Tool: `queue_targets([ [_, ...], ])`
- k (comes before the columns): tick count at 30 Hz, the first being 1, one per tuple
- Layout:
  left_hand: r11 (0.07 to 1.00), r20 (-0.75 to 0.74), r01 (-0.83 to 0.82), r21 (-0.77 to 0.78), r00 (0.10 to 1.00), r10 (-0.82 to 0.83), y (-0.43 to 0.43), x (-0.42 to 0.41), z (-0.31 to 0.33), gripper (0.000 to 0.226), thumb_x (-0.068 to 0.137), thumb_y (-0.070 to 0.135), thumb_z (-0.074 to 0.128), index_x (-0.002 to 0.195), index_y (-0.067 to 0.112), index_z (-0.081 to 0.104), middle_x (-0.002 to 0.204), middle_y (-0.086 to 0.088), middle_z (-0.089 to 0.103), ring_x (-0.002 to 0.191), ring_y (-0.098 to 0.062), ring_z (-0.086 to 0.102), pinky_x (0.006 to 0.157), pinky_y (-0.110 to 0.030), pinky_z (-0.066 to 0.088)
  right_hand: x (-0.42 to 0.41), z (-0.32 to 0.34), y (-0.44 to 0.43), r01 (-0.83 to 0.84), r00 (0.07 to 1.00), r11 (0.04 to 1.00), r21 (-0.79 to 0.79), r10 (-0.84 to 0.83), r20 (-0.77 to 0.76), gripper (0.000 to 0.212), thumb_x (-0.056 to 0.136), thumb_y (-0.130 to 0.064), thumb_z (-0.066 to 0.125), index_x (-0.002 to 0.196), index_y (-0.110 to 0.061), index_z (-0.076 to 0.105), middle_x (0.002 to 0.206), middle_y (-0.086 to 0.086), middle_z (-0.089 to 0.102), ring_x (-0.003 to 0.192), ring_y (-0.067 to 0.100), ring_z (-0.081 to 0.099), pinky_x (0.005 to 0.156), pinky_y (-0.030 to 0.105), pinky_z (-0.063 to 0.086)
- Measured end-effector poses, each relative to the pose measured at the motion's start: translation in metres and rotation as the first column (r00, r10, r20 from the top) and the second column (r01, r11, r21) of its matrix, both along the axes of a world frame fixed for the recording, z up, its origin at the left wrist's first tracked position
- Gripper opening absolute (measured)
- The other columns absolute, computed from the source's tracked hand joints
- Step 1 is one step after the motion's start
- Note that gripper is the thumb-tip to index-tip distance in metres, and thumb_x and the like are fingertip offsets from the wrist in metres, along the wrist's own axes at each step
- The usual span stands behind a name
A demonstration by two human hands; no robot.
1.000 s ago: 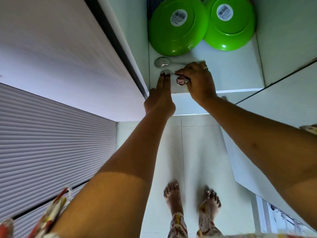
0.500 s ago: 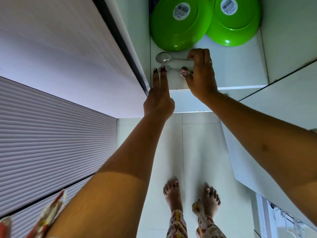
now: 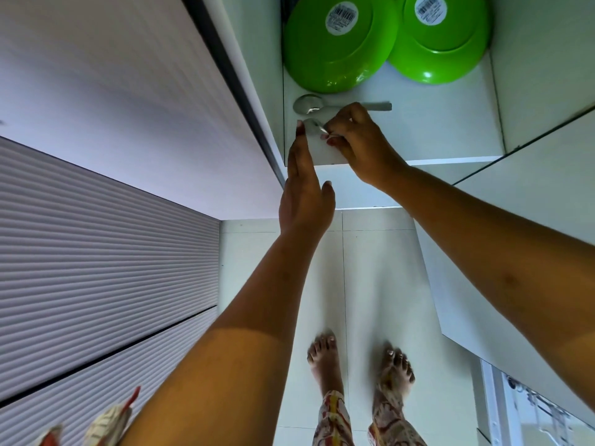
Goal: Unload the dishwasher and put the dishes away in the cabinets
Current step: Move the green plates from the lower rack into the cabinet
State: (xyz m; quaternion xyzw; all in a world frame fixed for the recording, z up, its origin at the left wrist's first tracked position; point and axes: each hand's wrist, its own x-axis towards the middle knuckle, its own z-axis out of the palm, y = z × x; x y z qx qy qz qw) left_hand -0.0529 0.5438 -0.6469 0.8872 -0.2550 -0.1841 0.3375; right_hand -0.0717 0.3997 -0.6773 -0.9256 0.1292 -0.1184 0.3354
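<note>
Two green plates (image 3: 338, 46) (image 3: 441, 40) lie upside down at the back of a white cabinet shelf (image 3: 444, 130). In front of them lies a metal spoon (image 3: 309, 104), its handle running right. A second spoon (image 3: 311, 126) lies nearer the shelf's front edge. My right hand (image 3: 360, 143) pinches this second spoon at the neck with curled fingers. My left hand (image 3: 302, 188) is flat with straight fingers, and its fingertips touch the shelf beside the second spoon's bowl.
An open white cabinet door (image 3: 531, 201) stands at the right. A ribbed grey front (image 3: 96, 268) and a white panel (image 3: 112, 91) fill the left. Below are the tiled floor (image 3: 363, 284) and my bare feet (image 3: 325, 355).
My right hand has shifted left and down, from the spoon handles to the neck of the front spoon. My left hand has turned edge-on, its fingertips still at the shelf.
</note>
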Motion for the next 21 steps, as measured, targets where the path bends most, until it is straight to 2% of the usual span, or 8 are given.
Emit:
queue_targets([
  [3, 0.997, 0.016, 0.046, 0.062, 0.999, -0.047, 0.003, 0.001, -0.005, 0.085, 0.088, 0.007, 0.056, 0.151, 0.022, 0.001, 0.159, 0.003, 0.007, 0.127, -0.025, 0.047, 0.080, -0.028, 0.045, -0.001, 0.004, -0.002, -0.039, 0.996, 0.998, -0.047, 0.035, -0.082, 0.023, 0.090, -0.013, 0.059, 0.106, -0.001, 0.069, 0.100, 0.022, 0.058, 0.094, 0.032, 0.061, 0.085, 0.025, 0.043],
  [7, 0.978, 0.023, 0.108, 0.180, 0.993, -0.114, 0.007, 0.001, -0.010, 0.081, 0.090, 0.011, 0.053, 0.151, 0.022, 0.001, 0.159, 0.004, -0.002, 0.126, -0.022, 0.046, 0.080, -0.028, 0.043, -0.001, 0.009, 0.005, -0.034, 0.997, 0.999, -0.001, 0.034, -0.063, 0.026, 0.086, -0.016, 0.062, 0.110, -0.008, 0.070, 0.094, 0.018, 0.069, 0.088, 0.032, 0.063, 0.083, 0.040, 0.051],
  [10, 0.968, 0.036, 0.137, 0.210, 0.988, -0.147, 0.006, 0.002, -0.009, 0.081, 0.089, 0.009, 0.052, 0.151, 0.022, 0.002, 0.159, 0.006, -0.005, 0.127, -0.021, 0.044, 0.078, -0.028, 0.042, 0.003, 0.007, 0.009, 0.007, 0.998, 1.000, -0.021, -0.008, -0.057, 0.023, 0.086, -0.023, 0.058, 0.103, -0.015, 0.072, 0.095, 0.009, 0.073, 0.091, 0.032, 0.063, 0.084, 0.046, 0.049],
  [13, 0.952, 0.054, 0.151, 0.268, 0.984, -0.172, 0.004, 0.007, -0.009, 0.084, 0.088, 0.008, 0.052, 0.151, 0.023, -0.001, 0.159, 0.008, -0.009, 0.125, -0.020, 0.045, 0.074, -0.026, 0.041, 0.006, 0.005, 0.010, 0.067, 0.993, 0.997, -0.044, -0.071, -0.095, 0.029, 0.088, -0.029, 0.049, 0.103, -0.020, 0.072, 0.100, 0.006, 0.071, 0.096, 0.033, 0.061, 0.088, 0.049, 0.046],
  [17, 0.935, 0.078, 0.163, 0.313, 0.977, -0.197, 0.004, 0.010, -0.009, 0.084, 0.087, 0.006, 0.052, 0.151, 0.024, 0.000, 0.159, 0.010, -0.007, 0.114, -0.022, 0.049, 0.070, -0.028, 0.040, 0.005, 0.002, 0.010, 0.090, 0.990, 0.995, -0.041, -0.093, -0.105, 0.030, 0.087, -0.030, 0.049, 0.101, -0.020, 0.074, 0.101, 0.006, 0.070, 0.099, 0.032, 0.061, 0.089, 0.048, 0.046],
  [21, 0.902, 0.036, 0.203, 0.382, 0.972, -0.234, 0.007, 0.011, -0.011, 0.086, 0.088, 0.006, 0.051, 0.151, 0.023, -0.004, 0.159, 0.009, -0.008, 0.107, -0.023, 0.050, 0.068, -0.029, 0.039, 0.002, -0.001, 0.010, 0.116, 0.986, 0.991, -0.072, -0.123, -0.109, 0.025, 0.089, -0.031, 0.051, 0.098, -0.023, 0.073, 0.098, 0.003, 0.070, 0.097, 0.029, 0.061, 0.088, 0.044, 0.045],
])
